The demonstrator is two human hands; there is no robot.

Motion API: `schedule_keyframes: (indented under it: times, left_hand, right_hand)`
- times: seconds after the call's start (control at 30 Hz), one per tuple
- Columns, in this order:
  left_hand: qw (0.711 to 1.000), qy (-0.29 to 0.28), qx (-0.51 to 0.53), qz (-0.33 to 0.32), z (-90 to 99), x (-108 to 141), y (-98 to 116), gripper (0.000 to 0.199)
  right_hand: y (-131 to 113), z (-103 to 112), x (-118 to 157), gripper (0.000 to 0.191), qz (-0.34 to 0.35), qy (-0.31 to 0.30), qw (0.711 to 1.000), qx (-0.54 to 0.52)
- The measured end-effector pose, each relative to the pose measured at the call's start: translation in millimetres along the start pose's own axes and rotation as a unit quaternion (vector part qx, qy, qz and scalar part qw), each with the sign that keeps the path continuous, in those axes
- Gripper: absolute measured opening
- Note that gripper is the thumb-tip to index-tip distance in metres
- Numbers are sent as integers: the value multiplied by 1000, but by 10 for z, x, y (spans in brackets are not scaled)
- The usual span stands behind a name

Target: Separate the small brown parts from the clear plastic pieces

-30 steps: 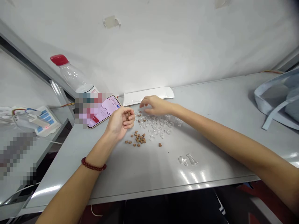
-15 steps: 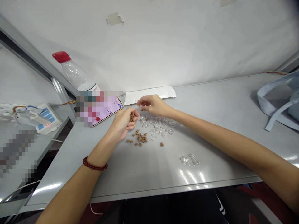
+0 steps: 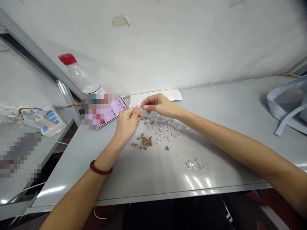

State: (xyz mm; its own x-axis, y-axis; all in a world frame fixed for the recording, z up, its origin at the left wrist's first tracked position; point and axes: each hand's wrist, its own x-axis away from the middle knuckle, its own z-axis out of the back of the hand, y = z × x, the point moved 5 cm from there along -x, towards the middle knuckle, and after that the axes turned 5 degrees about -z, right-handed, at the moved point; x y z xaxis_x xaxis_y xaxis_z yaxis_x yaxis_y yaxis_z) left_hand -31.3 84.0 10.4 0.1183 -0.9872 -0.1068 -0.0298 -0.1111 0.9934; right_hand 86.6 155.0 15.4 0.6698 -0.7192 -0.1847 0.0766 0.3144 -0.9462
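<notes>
Just above the table, the right hand (image 3: 159, 105) pinches a small clear plastic piece (image 3: 139, 104) between thumb and forefinger, other fingers loosely curled. The left hand (image 3: 128, 124) is half closed, fingers bent toward the palm, its tips at or just beside that piece; whether it grips anything cannot be told. A dark red bead bracelet (image 3: 101, 167) circles the left wrist. Directly below the hands, a loose heap of clear plastic pieces (image 3: 163, 127) lies on the grey table (image 3: 134, 175). A cluster of small brown pellets (image 3: 145, 141) sits below the left hand, one lone brown pellet (image 3: 167, 148) just beside the heap. Two larger clear pieces (image 3: 195, 164) lie below the right forearm. Beyond the right hand lies a white pouch (image 3: 155, 97); beyond the left, a phone showing a timer (image 3: 115, 110) and a clear plastic bottle with a red cap (image 3: 81, 73). Well right of the right hand sits a pale blue bag (image 3: 287, 105).
</notes>
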Motion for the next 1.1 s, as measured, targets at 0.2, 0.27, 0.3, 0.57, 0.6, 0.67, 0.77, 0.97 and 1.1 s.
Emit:
schedule_keyframes:
  times: [0.2,0.27,0.3,0.57,0.6,0.67,0.77,0.97,1.1]
  left_hand:
    - [987,29,118,102,48,-8,5,22]
    - [978,23,156,136,67,-37,-29,17]
    - [975,23,168,147,79,-51,-49,15]
    - [972,17,166,166,92,-75,-122,11]
    - [973,16,164,164,92,-76,-121,10]
    - [973,16,163,162,96,-82,-124,9]
    - [974,14,160,161,102,-89,-136,10]
    - [977,5,135,164,86,-73,-139,11]
    - [978,-9,85,191,62,-50,-165,12]
  right_hand:
    - [188,280,-16,10,-36,28,969,244]
    - [248,267,-5,12,-64,-28,955,290]
    - [262,243,2,13,-72,-50,949,302]
    - [104,-170,47,29,55,-83,928,359]
    - [110,-206,51,30,54,-94,927,358]
    - [125,-239,56,30,49,-101,927,358]
    - [136,-249,58,26,49,-99,926,361]
    - [151,-256,52,17,37,-91,920,378]
    - [106,-192,51,13,22,-72,936,343]
